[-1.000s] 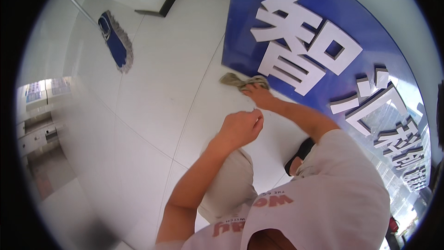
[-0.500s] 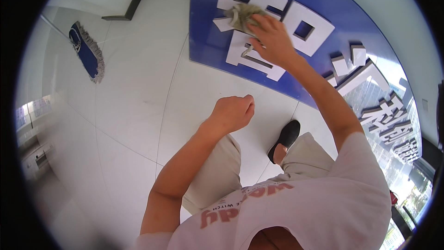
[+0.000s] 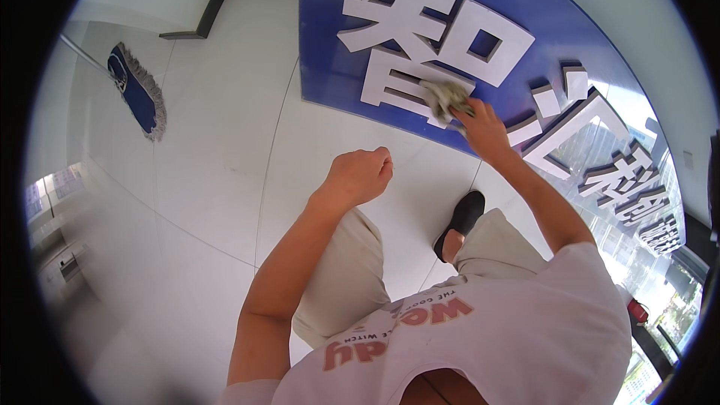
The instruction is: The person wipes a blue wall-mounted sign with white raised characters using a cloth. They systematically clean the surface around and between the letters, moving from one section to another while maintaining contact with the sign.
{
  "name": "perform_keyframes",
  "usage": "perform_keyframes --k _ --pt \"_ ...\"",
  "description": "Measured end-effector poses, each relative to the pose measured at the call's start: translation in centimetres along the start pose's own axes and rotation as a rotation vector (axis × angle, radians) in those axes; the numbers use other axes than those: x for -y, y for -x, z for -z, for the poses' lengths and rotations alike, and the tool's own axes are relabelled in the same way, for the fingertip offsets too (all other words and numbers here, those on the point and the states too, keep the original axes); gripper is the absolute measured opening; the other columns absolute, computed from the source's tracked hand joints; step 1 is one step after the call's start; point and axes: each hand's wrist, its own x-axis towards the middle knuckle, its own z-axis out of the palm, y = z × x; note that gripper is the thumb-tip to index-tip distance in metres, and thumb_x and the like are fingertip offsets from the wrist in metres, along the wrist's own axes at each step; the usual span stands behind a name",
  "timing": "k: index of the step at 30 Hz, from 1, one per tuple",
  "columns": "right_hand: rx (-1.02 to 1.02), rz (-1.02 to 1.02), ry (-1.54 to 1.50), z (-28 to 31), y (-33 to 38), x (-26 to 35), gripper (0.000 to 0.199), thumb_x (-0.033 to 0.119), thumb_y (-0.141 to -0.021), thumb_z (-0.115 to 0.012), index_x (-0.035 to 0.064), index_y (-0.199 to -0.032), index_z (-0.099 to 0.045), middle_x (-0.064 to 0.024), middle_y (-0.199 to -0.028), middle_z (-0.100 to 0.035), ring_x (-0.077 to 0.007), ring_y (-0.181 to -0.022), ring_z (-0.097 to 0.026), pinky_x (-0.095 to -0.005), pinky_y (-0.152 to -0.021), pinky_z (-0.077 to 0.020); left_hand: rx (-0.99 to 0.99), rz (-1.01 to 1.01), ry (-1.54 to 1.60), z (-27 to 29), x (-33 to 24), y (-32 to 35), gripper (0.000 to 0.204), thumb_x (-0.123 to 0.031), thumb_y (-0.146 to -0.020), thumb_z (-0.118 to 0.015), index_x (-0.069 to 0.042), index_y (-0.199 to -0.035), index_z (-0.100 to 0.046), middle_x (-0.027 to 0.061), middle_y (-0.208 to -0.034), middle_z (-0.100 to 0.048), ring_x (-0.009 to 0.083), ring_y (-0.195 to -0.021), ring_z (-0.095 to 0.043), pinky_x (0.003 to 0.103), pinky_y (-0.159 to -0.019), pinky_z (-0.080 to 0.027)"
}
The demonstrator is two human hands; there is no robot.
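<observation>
My right hand [image 3: 486,129] is closed on a crumpled grey-green cloth [image 3: 448,97]. The cloth lies against the lower right part of a large raised white character [image 3: 397,19] on a glossy blue sign panel [image 3: 321,67]. My left hand [image 3: 358,176] is curled into a fist above the floor, away from the panel. Its inner side is turned from view, and nothing shows sticking out of it.
More raised white characters [image 3: 619,184] run along the panel to the right. A flat blue mop [image 3: 139,94] with a grey fringe stands at the left on the pale tiled floor [image 3: 217,150]. Below me is my black shoe [image 3: 466,214]. A dark skirting [image 3: 217,4] edges the far wall.
My right hand has drawn the cloth down and to the right, from the upper part of the large character to its lower right part. The left fist has barely shifted.
</observation>
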Motion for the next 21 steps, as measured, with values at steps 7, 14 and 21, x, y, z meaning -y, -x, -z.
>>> perform_keyframes --k 7,14,21 --pt "-0.2 0.085 -0.359 1.8 -1.9 2.9 0.05 0.001 -0.08 -0.062 0.019 -0.127 -0.064 -0.0088 -0.13 -0.054 -0.0296 -0.119 -0.054 -0.0392 -0.092 -0.0503 -0.003 -0.05 -0.077 -1.1 0.4 0.7 0.016 -0.02 -0.094 -0.053 -0.009 -0.097 -0.064 0.0085 -0.076 -0.07 0.0284 -0.072 -0.066 0.04 -0.069 -0.051" --pt "-0.27 0.572 0.167 -4.9 -12.8 7.4 0.044 0.007 -0.087 -0.056 0.0093 -0.131 -0.06 0.0 -0.143 -0.049 -0.0258 -0.136 -0.039 -0.0408 -0.12 -0.023 0.078 -0.045 -0.086 -0.8 -2.1 -1.2 0.018 -0.019 -0.093 -0.051 -0.006 -0.092 -0.063 0.0126 -0.077 -0.069 0.033 -0.074 -0.066 0.044 -0.069 -0.051" --pt "0.334 0.58 0.199 -14.4 -4.6 5.9 0.047 0.008 -0.084 -0.059 0.01 -0.131 -0.06 -0.0036 -0.145 -0.048 -0.028 -0.135 -0.04 -0.0379 -0.116 -0.0311 0.081 -0.015 -0.108 -1.1 -1.5 -1.9 0.019 -0.021 -0.093 -0.051 -0.007 -0.094 -0.064 0.0116 -0.079 -0.069 0.0322 -0.076 -0.066 0.044 -0.071 -0.051"
